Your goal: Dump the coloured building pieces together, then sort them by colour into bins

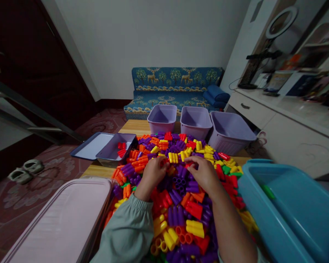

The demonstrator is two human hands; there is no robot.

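Both hands reach into the middle of a wide pile of plastic blocks (176,216), which covers most of the wooden surface (133,126). The left hand (154,172) lies at the left of the pile's middle, its fingers curled and the thumb close to them, next to a red piece; whether it grips this piece cannot be told. The right hand (203,172) faces it from the other side, fingers bent inward, with a red piece by its fingertips; whether it is gripping that piece cannot be told either. A yellow block (173,157) stands between the two hands, just beyond their fingertips, and a cluster of purple tubes (179,183) lies between the wrists with its round openings showing. The blocks are ribbed pieces in red, orange, yellow, purple and some green, mixed together and lying at many angles. Behind the pile stand three purple bins in a row: a left bin (162,126), a middle bin (195,126) and a right bin (228,140). At the pile's left edge is a tin (111,155) with a few red blocks (121,149) inside, and a pale panel (92,143) beside it. A pink lid (67,215) is in the near left, and a blue tub (265,204) with a green piece (268,191) at the right. Past the surface is a patterned sofa (175,89).
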